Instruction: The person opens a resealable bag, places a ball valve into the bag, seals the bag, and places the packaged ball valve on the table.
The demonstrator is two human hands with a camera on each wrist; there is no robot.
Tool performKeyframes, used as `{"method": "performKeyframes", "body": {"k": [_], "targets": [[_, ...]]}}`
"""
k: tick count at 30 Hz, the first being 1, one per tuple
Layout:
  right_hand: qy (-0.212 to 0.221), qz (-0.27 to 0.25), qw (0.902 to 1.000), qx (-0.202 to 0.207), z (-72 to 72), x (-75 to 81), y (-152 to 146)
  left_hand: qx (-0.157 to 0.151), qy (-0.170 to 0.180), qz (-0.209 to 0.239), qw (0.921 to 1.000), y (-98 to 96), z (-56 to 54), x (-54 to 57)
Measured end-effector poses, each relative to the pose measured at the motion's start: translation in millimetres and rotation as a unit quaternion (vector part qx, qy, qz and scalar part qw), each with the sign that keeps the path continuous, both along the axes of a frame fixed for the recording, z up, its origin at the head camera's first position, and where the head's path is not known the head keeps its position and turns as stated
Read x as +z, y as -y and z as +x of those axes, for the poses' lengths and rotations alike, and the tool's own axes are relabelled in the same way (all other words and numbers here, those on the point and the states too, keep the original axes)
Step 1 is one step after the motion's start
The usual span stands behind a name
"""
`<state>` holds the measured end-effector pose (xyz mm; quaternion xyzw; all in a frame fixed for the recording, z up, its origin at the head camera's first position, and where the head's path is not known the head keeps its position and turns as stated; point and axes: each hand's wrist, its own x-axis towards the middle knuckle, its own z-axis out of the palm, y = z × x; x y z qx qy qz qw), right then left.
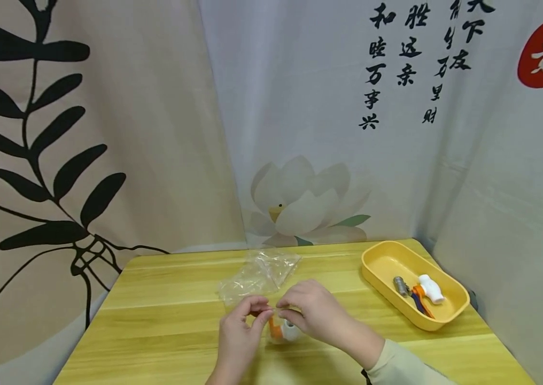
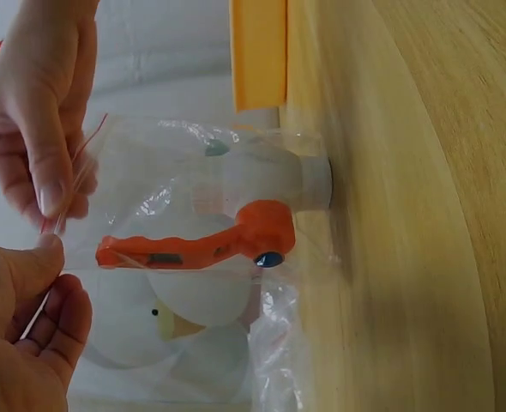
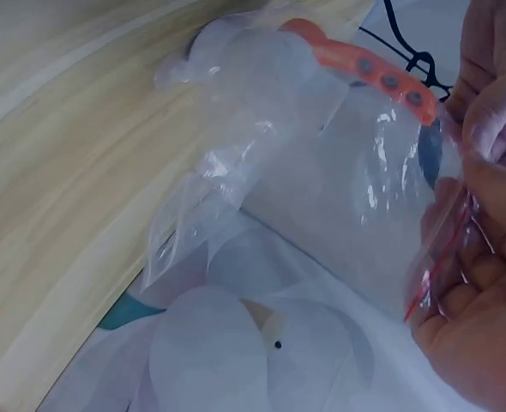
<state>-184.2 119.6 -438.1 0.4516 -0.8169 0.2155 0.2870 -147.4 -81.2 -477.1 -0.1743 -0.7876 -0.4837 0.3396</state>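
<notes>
Between my hands a clear zip bag (image 2: 167, 189) with a red seal line hangs upright over the table. Inside it is a white plastic valve (image 2: 316, 182) with an orange lever handle (image 2: 176, 250), its white end down near the tabletop. My left hand (image 1: 242, 331) pinches the bag's top edge between thumb and fingers. Close beside it, my right hand (image 1: 317, 313) pinches the same edge, thumb and forefinger on the seal line. In the right wrist view, the orange handle (image 3: 382, 75) shows through the plastic.
Another clear plastic bag (image 1: 259, 272) lies crumpled behind my hands on the wooden table (image 1: 170, 321). At the right stands a yellow tray (image 1: 378, 283) holding a grey metal fitting (image 1: 401, 286), a white fitting (image 1: 431, 289) and blue and orange parts. A printed curtain (image 1: 300, 107) hangs behind.
</notes>
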Motion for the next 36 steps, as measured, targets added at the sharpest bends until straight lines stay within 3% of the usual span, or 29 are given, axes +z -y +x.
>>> {"method": "performKeyframes", "body": {"k": [12, 20, 28, 36], "targets": [[0.032, 0.012, 0.9994, -0.003, -2.0, -1.3, 10.0, -0.007, -0.024, -0.015, 0.9996, 1.5, 0.5, -1.3], [0.015, -0.002, 0.9999, 0.002, -1.8, -1.8, 10.9, -0.018, -0.037, -0.014, 0.9991, -0.5, -0.4, -2.5], [0.012, -0.007, 0.9999, -0.004, -2.8, -4.7, 11.2, 0.036, -0.032, -0.047, 0.9977, -0.7, -1.4, -5.0], [0.039, -0.022, 0.9988, -0.022, -5.1, -9.4, -7.4, 0.032, -0.019, -0.051, 0.9980, 2.0, -1.8, -5.2]]}}
